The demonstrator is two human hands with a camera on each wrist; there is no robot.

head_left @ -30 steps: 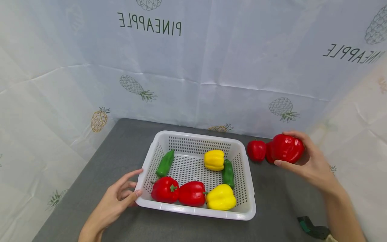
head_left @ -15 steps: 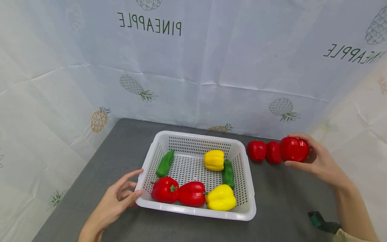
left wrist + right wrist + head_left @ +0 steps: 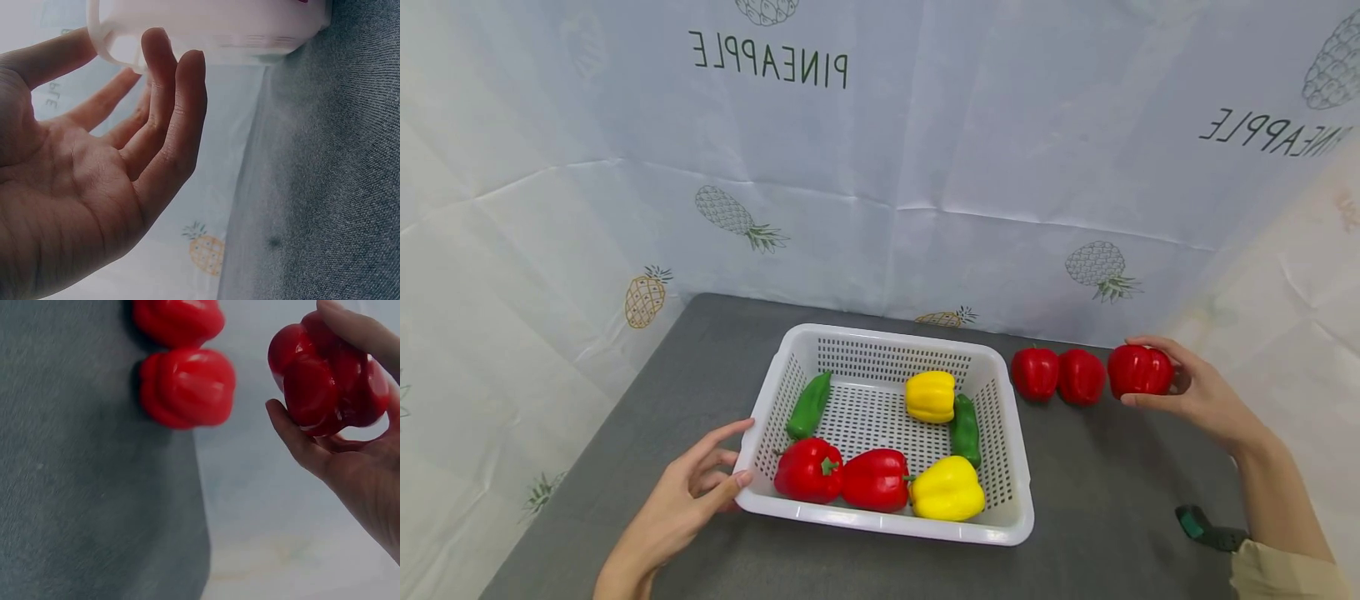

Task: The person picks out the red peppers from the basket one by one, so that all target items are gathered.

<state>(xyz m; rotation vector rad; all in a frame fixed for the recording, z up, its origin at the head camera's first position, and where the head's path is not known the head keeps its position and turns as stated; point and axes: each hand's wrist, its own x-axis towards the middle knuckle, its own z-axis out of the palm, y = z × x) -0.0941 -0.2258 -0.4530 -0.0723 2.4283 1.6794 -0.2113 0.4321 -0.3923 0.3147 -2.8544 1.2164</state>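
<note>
My right hand (image 3: 1213, 404) holds a glossy red bell pepper (image 3: 1140, 371) at the table's far right, thumb on the near side and fingers behind. The right wrist view shows this lobed pepper (image 3: 322, 375) in the grip, apart from the table. To its left, two more red bell peppers stand side by side, one nearer (image 3: 1081, 377) and one against the basket (image 3: 1035, 374). My left hand (image 3: 681, 496) grips the front left corner of the white plastic basket (image 3: 880, 523) with thumb and index finger on the rim. In the left wrist view its other fingers (image 3: 190, 100) curl below the rim.
In the basket lie two red bell peppers (image 3: 876, 481), two yellow bell peppers (image 3: 947, 490) and two green peppers (image 3: 809, 406). A pineapple-print curtain (image 3: 895, 167) closes off the back and sides of the grey table (image 3: 730, 350). A dark strap (image 3: 1210, 530) is at my right wrist.
My right hand has moved right and lower with its red bell pepper, away from the other two, uncovering the nearer one. The left hand and basket have stayed put.
</note>
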